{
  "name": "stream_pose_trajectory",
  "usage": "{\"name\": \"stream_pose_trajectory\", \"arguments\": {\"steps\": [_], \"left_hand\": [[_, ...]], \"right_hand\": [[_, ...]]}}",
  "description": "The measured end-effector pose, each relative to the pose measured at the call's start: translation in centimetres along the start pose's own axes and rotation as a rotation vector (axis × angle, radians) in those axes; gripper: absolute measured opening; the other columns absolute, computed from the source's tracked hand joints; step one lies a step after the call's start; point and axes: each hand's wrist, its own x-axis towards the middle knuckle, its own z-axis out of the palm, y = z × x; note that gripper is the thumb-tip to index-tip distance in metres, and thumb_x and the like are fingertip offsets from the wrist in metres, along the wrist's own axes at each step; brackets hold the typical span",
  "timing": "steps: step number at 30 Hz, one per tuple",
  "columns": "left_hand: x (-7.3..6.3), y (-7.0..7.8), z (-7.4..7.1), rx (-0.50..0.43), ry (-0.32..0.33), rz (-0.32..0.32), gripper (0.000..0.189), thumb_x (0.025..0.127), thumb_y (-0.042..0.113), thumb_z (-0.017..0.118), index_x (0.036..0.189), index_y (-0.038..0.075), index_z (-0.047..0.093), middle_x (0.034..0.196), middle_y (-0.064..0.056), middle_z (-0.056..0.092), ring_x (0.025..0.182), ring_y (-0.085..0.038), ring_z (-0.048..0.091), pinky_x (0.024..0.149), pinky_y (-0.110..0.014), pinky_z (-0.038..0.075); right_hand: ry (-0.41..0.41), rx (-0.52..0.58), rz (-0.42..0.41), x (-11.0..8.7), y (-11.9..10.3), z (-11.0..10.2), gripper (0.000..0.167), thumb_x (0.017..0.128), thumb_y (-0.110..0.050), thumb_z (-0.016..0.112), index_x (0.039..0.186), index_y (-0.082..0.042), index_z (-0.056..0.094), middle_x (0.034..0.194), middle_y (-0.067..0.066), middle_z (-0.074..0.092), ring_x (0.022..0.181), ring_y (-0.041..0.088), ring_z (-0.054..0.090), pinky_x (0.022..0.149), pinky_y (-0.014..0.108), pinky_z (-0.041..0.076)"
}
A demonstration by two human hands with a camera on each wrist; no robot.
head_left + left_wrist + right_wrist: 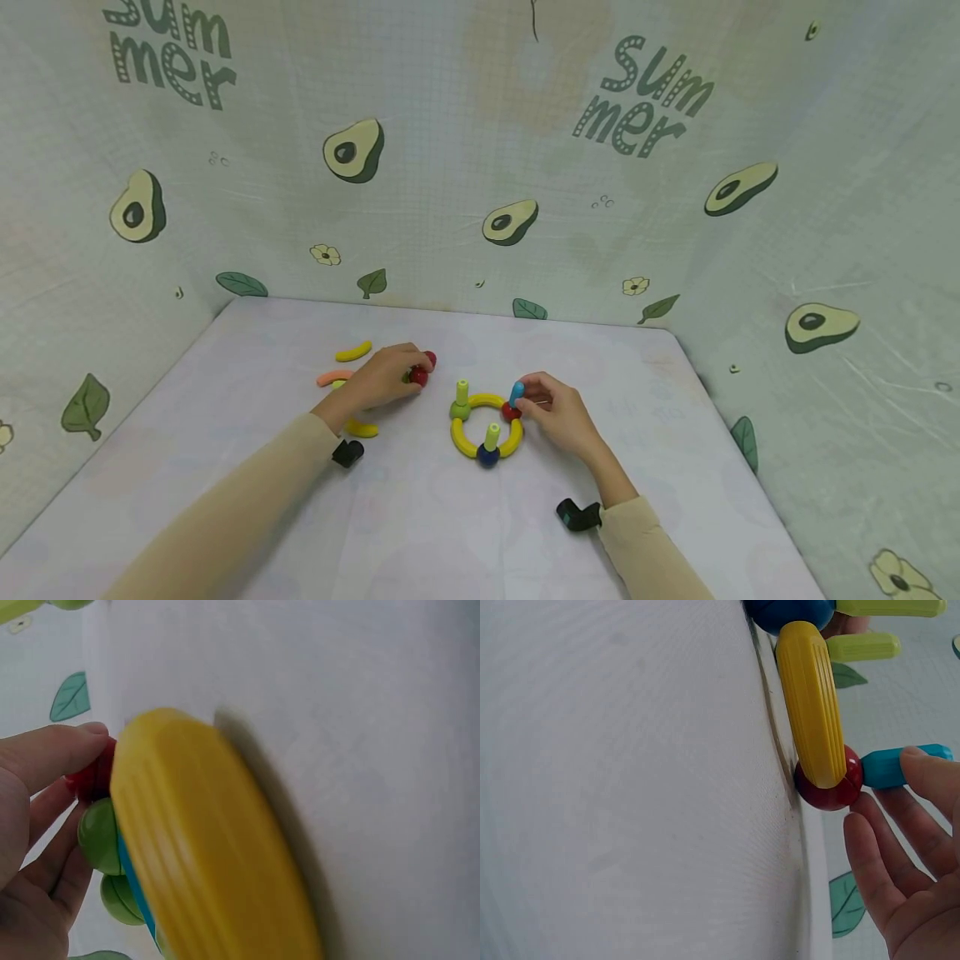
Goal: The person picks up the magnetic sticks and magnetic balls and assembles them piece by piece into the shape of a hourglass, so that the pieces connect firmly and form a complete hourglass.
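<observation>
Your right fingers [934,780] pinch a blue plastic rod [885,769] on the round yellow plastic ring [461,438], your left fingers [56,754] a glossy red ball [95,774] left of it.

Avocado-print cloth [435,267] around pale table [420,525]

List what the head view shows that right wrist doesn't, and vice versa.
Head only: the "summer" print, the orange bar, the green ball.
Right wrist only: grooves along a yellow bar, the right grip from its palm side.
Both: that grip holding the blue stick on the red ball, plus the navy ball and two lime sticks.
</observation>
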Motion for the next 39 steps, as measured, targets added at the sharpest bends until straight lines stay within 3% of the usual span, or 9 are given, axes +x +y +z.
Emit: {"name": "stream_pose_trajectory", "arguments": {"steps": [10,18,29,35,39], "left_hand": [[0.0,-0.2,0.1,0.013,-0.014,-0.006,0.032,0.092,0.011,0.085,0.123,0.011,0.075,0.122,-0.005,0.069,0.109,-0.023,0.062,0.101,-0.044,0.057],[-0.2,0.3,-0.3,-0.095,0.054,-0.003,0.036,0.093,0.014,0.085,0.127,0.013,0.071,0.121,-0.001,0.07,0.111,-0.024,0.064,0.099,-0.042,0.057],[-0.2,3.0,-1.7,-0.164,0.164,0.042,0.041,0.092,0.021,0.086,0.13,0.013,0.072,0.116,0.001,0.074,0.108,-0.026,0.069,0.096,-0.046,0.059],[-0.3,4.5,-1.7,-0.236,0.207,0.058,0.042,0.09,0.02,0.088,0.129,0.013,0.073,0.117,0.001,0.075,0.101,-0.023,0.072,0.09,-0.038,0.061],[-0.3,5.4,-1.4,-0.286,0.217,0.06,0.041,0.091,0.021,0.087,0.129,0.013,0.073,0.12,0.0,0.075,0.104,-0.023,0.072,0.091,-0.037,0.062]], "right_hand": [[0.002,0.007,-0.004,0.0,0.0,0.0,0.024,0.1,-0.013,0.076,0.123,-0.014,0.068,0.112,0.002,0.077,0.103,0.018,0.074,0.092,0.032,0.062],[0.002,0.006,0.006,0.0,0.1,0.0,0.024,0.1,-0.012,0.075,0.123,-0.014,0.068,0.113,0.002,0.077,0.103,0.018,0.074,0.092,0.032,0.062],[-0.001,0.009,0.008,0.0,0.0,0.0,0.025,0.1,-0.012,0.076,0.124,-0.014,0.068,0.113,0.002,0.076,0.104,0.018,0.074,0.092,0.032,0.062],[-0.002,0.009,0.001,0.0,0.0,0.0,0.025,0.1,-0.012,0.076,0.124,-0.013,0.068,0.113,0.002,0.077,0.104,0.019,0.074,0.092,0.032,0.062],[0.003,0.004,0.001,0.1,0.1,0.0,0.024,0.1,-0.012,0.076,0.123,-0.013,0.068,0.113,0.002,0.077,0.104,0.019,0.074,0.091,0.032,0.062]]}}
